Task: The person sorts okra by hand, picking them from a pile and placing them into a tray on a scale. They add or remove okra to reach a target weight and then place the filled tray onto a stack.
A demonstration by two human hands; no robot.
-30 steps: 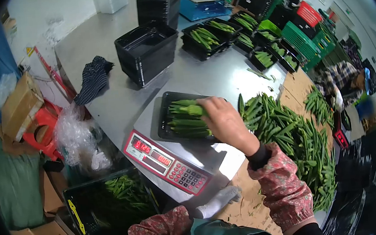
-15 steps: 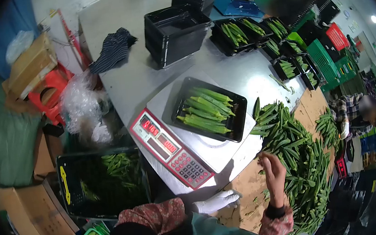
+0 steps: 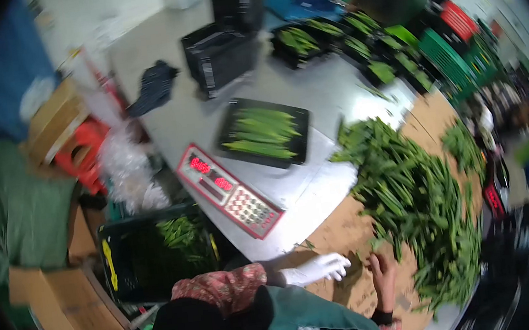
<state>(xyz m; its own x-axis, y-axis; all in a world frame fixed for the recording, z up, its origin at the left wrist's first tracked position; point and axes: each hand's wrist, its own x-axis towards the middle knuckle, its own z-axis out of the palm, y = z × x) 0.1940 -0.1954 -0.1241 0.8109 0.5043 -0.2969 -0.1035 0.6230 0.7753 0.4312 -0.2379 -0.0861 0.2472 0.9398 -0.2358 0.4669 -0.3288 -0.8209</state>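
Note:
My left hand [image 3: 319,269], in a white glove, reaches over the cardboard at the table's near edge. Its fingers are loosely stretched, with nothing visible in them. Beside it, bare and somewhat blurred, my right hand [image 3: 382,271] has its fingers slightly bent and apart at the near-left edge of a big okra pile [image 3: 405,194]. I make out nothing held there. Farther up, a black tray [image 3: 305,135] with a row of okra rests on the scale [image 3: 232,191], whose red digits are lit but too blurred to read.
Stacked black trays [image 3: 219,56] and a dark striped cloth [image 3: 154,86] lie at the back. Several okra-filled trays [image 3: 298,44] stand at back right. Left of the table are a black crate [image 3: 151,256] and an open cardboard box [image 3: 75,310]. Another person [image 3: 499,105] is at far right.
My right hand has moved down, closer to my gloved left hand, which has shifted slightly right. The view has shifted and blurred; the okra tray remains on the scale.

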